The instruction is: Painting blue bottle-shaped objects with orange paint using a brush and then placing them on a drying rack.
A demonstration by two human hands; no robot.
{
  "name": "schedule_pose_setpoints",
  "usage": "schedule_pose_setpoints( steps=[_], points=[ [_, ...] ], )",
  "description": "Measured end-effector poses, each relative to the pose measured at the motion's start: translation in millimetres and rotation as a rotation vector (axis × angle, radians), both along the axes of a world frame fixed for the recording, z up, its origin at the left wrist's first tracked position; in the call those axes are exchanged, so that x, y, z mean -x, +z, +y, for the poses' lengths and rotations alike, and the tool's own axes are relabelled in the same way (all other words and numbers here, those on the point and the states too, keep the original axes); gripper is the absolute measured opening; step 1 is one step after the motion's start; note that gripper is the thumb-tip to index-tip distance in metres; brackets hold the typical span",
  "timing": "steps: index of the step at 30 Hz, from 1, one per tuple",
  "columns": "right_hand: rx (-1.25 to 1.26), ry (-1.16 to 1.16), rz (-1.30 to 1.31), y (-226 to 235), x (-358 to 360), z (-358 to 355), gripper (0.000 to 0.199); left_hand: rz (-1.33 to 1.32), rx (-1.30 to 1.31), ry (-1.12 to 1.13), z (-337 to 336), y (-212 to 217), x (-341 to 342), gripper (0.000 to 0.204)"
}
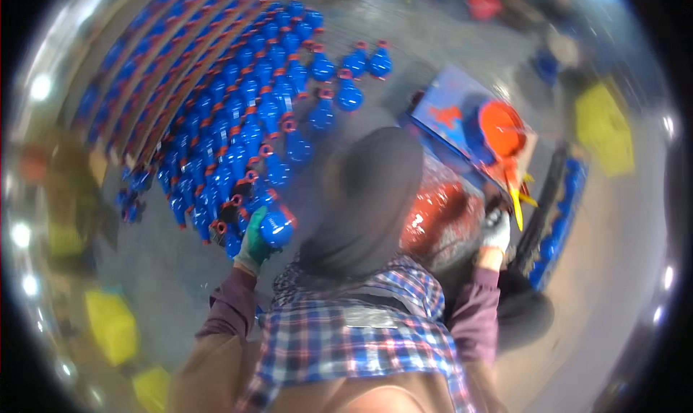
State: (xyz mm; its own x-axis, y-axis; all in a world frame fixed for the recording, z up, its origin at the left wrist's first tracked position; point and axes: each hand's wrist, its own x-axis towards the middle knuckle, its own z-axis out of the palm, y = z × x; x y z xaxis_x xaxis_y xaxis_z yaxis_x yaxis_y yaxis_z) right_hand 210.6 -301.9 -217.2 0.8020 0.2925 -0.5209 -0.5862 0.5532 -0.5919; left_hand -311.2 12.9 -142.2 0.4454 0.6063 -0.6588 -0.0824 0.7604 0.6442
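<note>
My left hand (254, 244), in a green and white glove, is closed on a glossy blue bulb-shaped piece (277, 228) with a red rim. It is at the near edge of a dense group of similar blue pieces (234, 117) with red ring-like ends. My right hand (495, 230), in a whitish glove, is closed beside a red-smeared, plastic-covered mound (437, 214). A dark object shows at its fingers, too small to name. Just beyond it, an orange-red pan (503, 128) sits on a paint-stained blue box (449, 102), near a yellow handle (517, 211).
Long rows of blue and red pieces (155, 59) fill the far left. A dark bar and a strip of blue pieces (557, 229) lie right of my right hand. Yellow objects (605, 130) lie at the far right, others at the left. My dark-trousered knee (516, 308) is bent at right.
</note>
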Motion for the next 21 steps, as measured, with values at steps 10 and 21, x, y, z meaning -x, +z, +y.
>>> schedule_pose_setpoints(
  steps=[10,21],
  points=[
    [0.829,0.168,-0.843,178.5,82.5,58.4,0.041,-0.177,-0.073,0.202,-41.4,4.2,34.8,0.056],
    [0.658,0.492,-1.541,339.1,148.0,248.8,0.029,-0.269,0.079,0.285,-17.3,8.7,93.5,0.049]
  ],
)
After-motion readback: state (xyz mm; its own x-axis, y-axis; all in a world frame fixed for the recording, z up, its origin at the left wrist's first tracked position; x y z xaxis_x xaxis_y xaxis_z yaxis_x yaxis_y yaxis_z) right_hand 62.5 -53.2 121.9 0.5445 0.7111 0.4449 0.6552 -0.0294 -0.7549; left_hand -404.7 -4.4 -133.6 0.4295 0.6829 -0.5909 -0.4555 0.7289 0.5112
